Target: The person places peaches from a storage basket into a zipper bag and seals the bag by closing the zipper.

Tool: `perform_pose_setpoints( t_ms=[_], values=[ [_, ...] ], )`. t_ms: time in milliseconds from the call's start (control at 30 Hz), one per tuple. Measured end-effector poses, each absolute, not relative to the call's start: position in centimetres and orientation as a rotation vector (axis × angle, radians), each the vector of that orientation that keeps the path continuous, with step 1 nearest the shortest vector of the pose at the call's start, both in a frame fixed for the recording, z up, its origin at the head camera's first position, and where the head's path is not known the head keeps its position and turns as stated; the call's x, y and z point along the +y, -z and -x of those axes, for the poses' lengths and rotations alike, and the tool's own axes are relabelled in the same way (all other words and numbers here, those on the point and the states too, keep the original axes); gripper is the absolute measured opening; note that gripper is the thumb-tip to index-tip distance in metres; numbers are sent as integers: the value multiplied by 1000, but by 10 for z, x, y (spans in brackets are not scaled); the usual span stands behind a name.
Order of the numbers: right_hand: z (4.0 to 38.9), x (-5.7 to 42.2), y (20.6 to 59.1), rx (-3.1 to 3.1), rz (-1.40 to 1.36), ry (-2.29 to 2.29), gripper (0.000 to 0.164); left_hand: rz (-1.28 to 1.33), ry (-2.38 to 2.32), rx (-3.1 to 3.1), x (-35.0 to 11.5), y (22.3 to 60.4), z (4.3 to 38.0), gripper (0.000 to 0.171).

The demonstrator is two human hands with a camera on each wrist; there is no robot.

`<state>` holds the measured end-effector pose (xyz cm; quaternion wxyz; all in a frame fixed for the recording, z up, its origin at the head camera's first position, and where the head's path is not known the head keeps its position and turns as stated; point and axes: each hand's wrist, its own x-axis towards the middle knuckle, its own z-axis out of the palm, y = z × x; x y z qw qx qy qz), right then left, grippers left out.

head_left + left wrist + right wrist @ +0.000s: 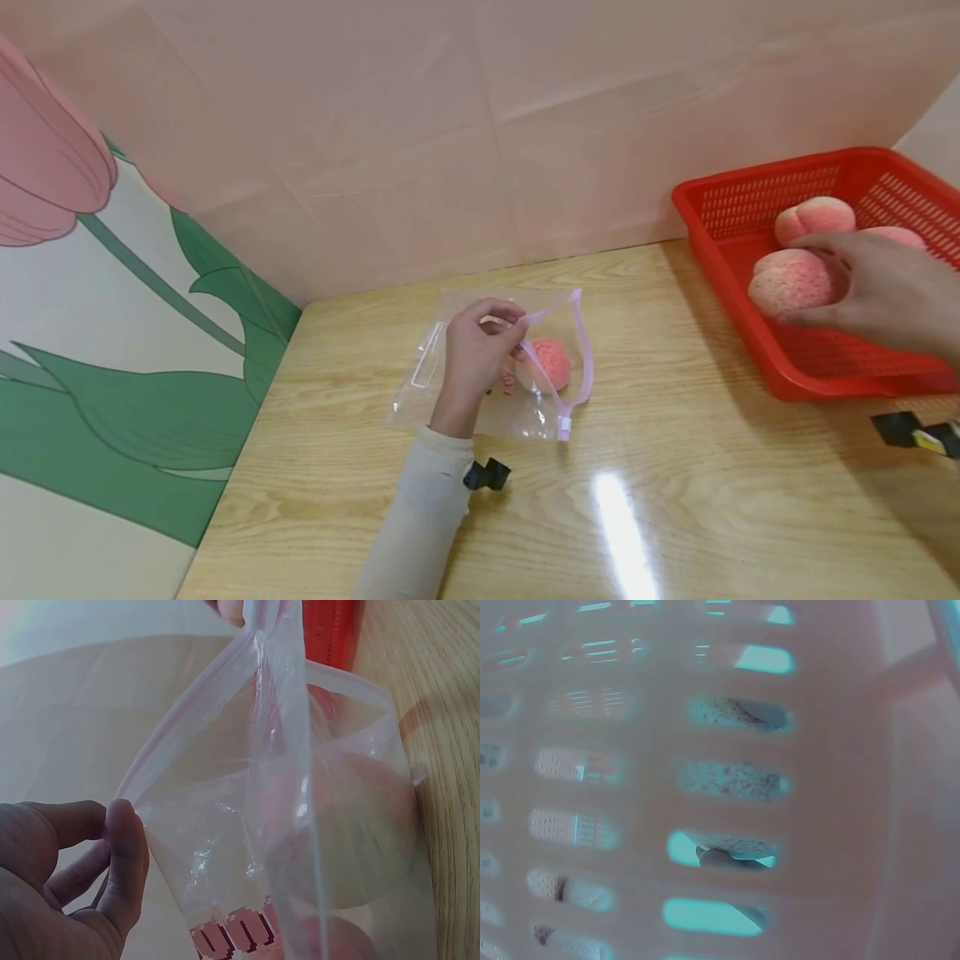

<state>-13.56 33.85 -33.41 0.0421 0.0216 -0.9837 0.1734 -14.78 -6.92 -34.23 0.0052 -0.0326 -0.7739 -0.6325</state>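
A clear slider bag [427, 400] with a pale pink zip edge lies on the table, its mouth spread toward the right. My left hand [472, 358] pinches the upper edge of that mouth between thumb and finger. Inside the bag rests a pink peach [553, 365]; the left wrist view also shows a second rounded pink shape [341, 941] low in the bag. Over at the red basket [825, 385], my right hand [892, 287] grips a speckled peach [791, 283], thumb and fingers around its right side. The slotted basket wall [832, 825] fills the right wrist view and mostly hides that hand.
Two more peaches, one at the back [825, 215] and one partly behind the right hand [896, 237], lie in the basket. A pink-covered wall [450, 167] rises behind the wooden table [675, 500]. At left stands a tulip-patterned panel [135, 417].
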Motion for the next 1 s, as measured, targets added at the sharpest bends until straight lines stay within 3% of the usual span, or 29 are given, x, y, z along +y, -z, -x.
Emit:
perform_pose_setpoints(
  t_ms=[467, 1000],
  values=[
    [137, 337, 332, -2977, -100, -488, 116, 132, 2021, -2397, -72, 342, 149, 20],
    [130, 332, 325, -2991, -99, -483, 115, 139, 2062, -2402, -73, 343, 149, 15]
  ],
)
